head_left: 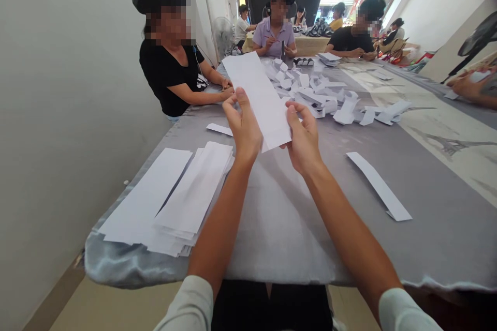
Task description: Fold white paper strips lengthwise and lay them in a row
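A long white paper strip (258, 95) is held up above the table, tilted away from me, between both hands. My left hand (245, 124) grips its left edge, thumb on top and fingers behind. My right hand (303, 134) pinches the lower right edge, with some fingertips hidden under the paper. Below and left of my left hand lies a stack of white paper strips (198, 186), partly over another flat stack of strips (143, 196). A folded narrow strip (378, 186) rests on the cloth to the right of my right hand.
A heap of folded white paper pieces (318, 90) spreads across the table's far middle. The grey tablecloth (279, 227) covers the table. A person in black (171, 67) sits at the left edge; others sit across. A small paper strip (219, 129) lies beyond the stacks.
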Available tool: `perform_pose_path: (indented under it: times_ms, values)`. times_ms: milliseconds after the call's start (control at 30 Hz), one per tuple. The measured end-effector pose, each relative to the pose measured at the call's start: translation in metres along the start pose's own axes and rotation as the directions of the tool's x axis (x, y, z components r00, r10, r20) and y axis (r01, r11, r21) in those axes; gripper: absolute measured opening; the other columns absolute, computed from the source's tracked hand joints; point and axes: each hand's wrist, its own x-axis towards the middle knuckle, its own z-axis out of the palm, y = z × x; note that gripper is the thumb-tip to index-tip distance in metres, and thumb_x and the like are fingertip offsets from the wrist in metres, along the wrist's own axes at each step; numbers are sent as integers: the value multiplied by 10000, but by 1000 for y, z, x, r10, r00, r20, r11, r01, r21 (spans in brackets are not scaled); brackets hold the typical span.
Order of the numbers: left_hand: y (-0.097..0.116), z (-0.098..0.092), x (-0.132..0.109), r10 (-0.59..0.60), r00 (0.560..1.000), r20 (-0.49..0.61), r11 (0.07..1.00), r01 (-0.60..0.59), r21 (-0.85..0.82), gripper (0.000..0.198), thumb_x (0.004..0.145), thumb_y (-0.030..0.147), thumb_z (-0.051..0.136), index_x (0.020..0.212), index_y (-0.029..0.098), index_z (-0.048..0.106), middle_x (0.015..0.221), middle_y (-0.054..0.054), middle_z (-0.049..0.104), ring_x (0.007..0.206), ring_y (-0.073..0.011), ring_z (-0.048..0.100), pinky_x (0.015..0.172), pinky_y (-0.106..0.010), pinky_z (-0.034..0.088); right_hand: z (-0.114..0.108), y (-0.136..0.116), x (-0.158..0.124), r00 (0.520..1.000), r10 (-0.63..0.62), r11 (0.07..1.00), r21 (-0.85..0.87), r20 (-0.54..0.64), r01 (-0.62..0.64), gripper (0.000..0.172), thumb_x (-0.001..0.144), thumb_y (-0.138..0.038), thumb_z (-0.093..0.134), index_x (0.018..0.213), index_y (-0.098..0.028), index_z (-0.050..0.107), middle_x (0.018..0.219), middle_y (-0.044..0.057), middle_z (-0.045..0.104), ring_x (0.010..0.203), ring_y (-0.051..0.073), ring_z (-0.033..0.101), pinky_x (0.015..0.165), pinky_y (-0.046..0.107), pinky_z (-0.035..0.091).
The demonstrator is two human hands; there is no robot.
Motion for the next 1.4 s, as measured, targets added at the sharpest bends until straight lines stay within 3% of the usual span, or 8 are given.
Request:
perform_pose_path:
  times_ms: [167, 400, 500, 667, 833, 1067, 1233, 1400]
  values:
    - [-1, -2, 4, 18, 1000, -21, 1000, -18, 22, 584, 863, 752, 695, 1141, 249, 588, 894, -30, 673, 815, -194, 705, 687, -283, 525, 6, 5, -3, 1000, 3, 1000, 9, 16, -3, 512, 932, -709, 665, 1228, -293, 620, 659, -49, 542, 507, 127, 486, 433, 251, 391]
    - [-8, -5, 8, -20, 997, 76, 1000, 21, -12, 364, 852, 520, 835, 853, 194, 672, 763, -21, 688, 770, -181, 694, 648, -245, 518, 4, 6, -1, 998, 68, 996, -57, 2, -67, 584, 939, -697, 635, 1309, -245, 635, 842, 29, 651, 677, 172, 614, 534, 275, 472]
    - [-5, -5, 5, -134, 986, 94, 983, 145, -111, 349, 863, 484, 835, 779, 189, 669, 688, -24, 668, 742, -195, 699, 628, -248, 523, 4, 8, 0, 1000, 8, 992, -124, -25, -11, 571, 975, -662, 586, 1353, -235, 615, 984, 78, 705, 860, 219, 687, 663, 303, 547]
    - [-4, -8, 11, -285, 942, 178, 918, 322, -233, 235, 925, 407, 785, 928, 180, 726, 844, -68, 751, 894, -229, 749, 752, -275, 586, 5, 5, -5, 971, -228, 930, -313, -73, 195, 426, 1033, -555, 522, 1258, -227, 676, 1086, 108, 720, 1004, 247, 689, 820, 344, 563]
    - [-5, -12, 21, -337, 941, 30, 895, 330, -301, 217, 988, 404, 702, 967, 187, 708, 938, -79, 770, 1013, -235, 744, 847, -290, 578, 5, 2, -11, 925, -379, 796, -519, -24, 313, 297, 1059, -382, 492, 1161, -234, 728, 1067, 95, 730, 976, 244, 673, 881, 373, 539]
    - [-14, -14, 24, -235, 947, -219, 963, 195, -187, 239, 1006, 381, 678, 868, 199, 610, 716, 32, 625, 695, -113, 636, 674, -198, 480, 17, 15, -20, 897, -420, 567, -731, 141, 380, 393, 1061, -203, 406, 1292, -209, 724, 1128, 134, 696, 1056, 276, 644, 903, 407, 516]
    - [-17, -13, 21, -234, 965, -121, 963, 213, -165, 368, 981, 415, 713, 746, 190, 540, 619, 48, 534, 573, -94, 560, 605, -196, 440, 25, 18, -27, 896, -380, 567, -708, 229, 421, 343, 1091, -294, 445, 1296, -217, 709, 1149, 129, 701, 1049, 268, 658, 893, 384, 514]
    - [-15, -10, 20, -340, 939, -57, 914, 315, -255, 328, 1022, 446, 633, 827, 187, 585, 741, -27, 678, 649, -154, 679, 683, -270, 542, 25, 20, -28, 930, -255, 522, -772, 263, 362, 230, 1045, -315, 524, 1099, -188, 708, 987, 120, 725, 921, 291, 655, 782, 375, 475]
